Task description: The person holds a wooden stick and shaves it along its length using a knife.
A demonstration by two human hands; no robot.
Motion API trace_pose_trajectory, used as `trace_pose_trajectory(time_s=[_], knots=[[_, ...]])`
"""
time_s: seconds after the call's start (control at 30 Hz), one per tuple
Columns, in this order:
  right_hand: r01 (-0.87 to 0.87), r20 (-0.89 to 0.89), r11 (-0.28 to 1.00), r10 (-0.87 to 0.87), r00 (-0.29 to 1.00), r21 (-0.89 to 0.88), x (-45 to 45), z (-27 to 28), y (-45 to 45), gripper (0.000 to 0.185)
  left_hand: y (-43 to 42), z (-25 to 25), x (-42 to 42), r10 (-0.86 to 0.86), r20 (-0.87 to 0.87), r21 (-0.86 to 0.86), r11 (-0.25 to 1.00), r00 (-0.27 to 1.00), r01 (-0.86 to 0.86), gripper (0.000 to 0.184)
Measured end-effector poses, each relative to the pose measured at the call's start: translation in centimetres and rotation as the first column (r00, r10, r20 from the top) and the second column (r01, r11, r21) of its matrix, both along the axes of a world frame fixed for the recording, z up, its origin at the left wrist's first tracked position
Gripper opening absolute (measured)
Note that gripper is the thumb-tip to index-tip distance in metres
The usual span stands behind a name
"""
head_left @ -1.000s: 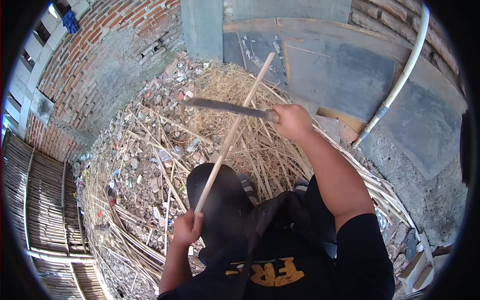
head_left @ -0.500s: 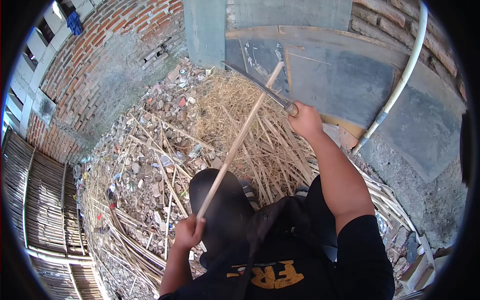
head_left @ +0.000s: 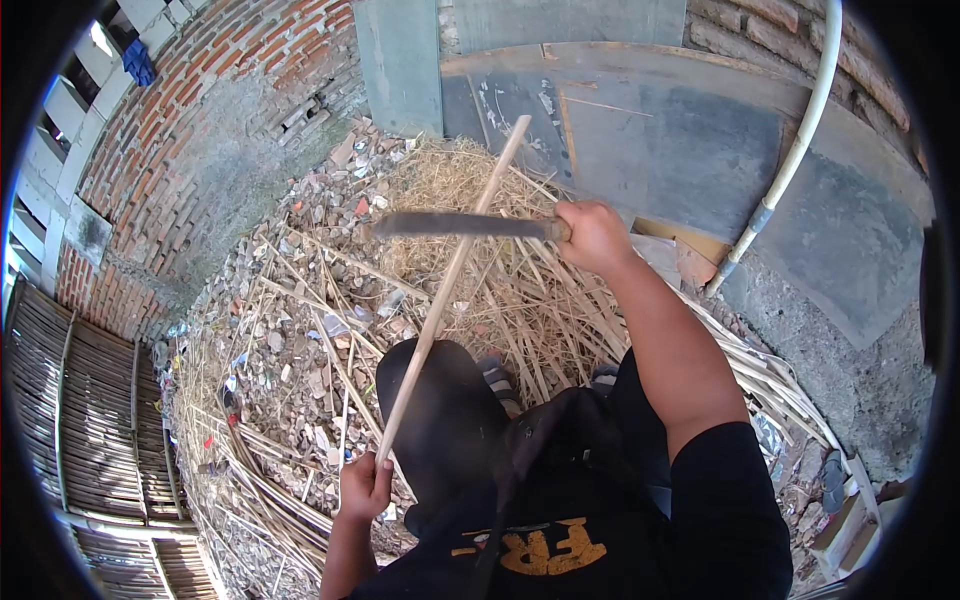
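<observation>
My left hand [head_left: 365,486] is closed round the lower end of a long pale wooden strip [head_left: 433,318], which slants up and away to the right over my bent knee. My right hand [head_left: 596,236] grips the handle of a machete [head_left: 465,225]. Its dark blade points left and lies across the upper part of the strip. Whether blade and strip touch cannot be made out. Under them are dry straw-like shavings [head_left: 430,190] and a heap of split strips [head_left: 540,310].
Rubble [head_left: 300,350] covers the ground to the left, with more long strips [head_left: 270,470] on it. Grey panels [head_left: 680,150] lean against the wall ahead. A pale pipe [head_left: 800,150] stands at the right. A bamboo screen [head_left: 95,420] is at the left.
Compared with half a second ago, the machete has swung from pointing up and left to nearly level, lower on the strip. The strip's far end has shifted left, and my left hand is slightly lower.
</observation>
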State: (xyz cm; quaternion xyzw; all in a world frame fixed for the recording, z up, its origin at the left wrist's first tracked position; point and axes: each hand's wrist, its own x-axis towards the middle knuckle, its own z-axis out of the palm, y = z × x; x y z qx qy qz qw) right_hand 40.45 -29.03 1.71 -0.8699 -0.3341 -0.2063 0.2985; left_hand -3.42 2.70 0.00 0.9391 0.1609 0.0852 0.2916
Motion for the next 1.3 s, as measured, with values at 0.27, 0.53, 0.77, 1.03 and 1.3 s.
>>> trace_pose_trajectory(time_s=[0.27, 0.53, 0.77, 1.03, 1.3], knots=[[0.284, -0.288, 0.956, -0.292, 0.912, -0.068, 0.4, -0.4, -0.5, 0.029, 0.2, -2.1, -1.0, -0.033, -0.04, 0.011, 0.999, 0.999, 0.033, 0.042], [0.031, -0.063, 0.997, -0.035, 0.997, -0.064, -0.9, 0.6, 0.6, 0.024, -1.6, -1.5, 0.2, 0.033, -0.024, -0.027, 0.999, 0.999, -0.033, 0.034], [0.027, -0.108, 0.994, -0.039, 0.993, -0.109, -1.4, 0.8, 0.4, 0.022, -1.9, -1.2, 0.3, 0.069, 0.0, -0.056, 0.996, 0.998, -0.069, 0.029], [0.025, -0.127, 0.996, -0.036, 0.991, -0.089, -1.5, 0.5, 0.7, 0.023, -2.3, -0.6, 1.4, 0.104, -0.027, -0.051, 0.993, 0.994, -0.105, 0.031], [-0.074, -0.1, 0.988, 0.061, 0.993, -0.138, -1.9, 0.7, 0.8, 0.023, -2.4, -0.4, 2.3, 0.118, 0.0, -0.032, 0.992, 0.993, -0.118, 0.038]])
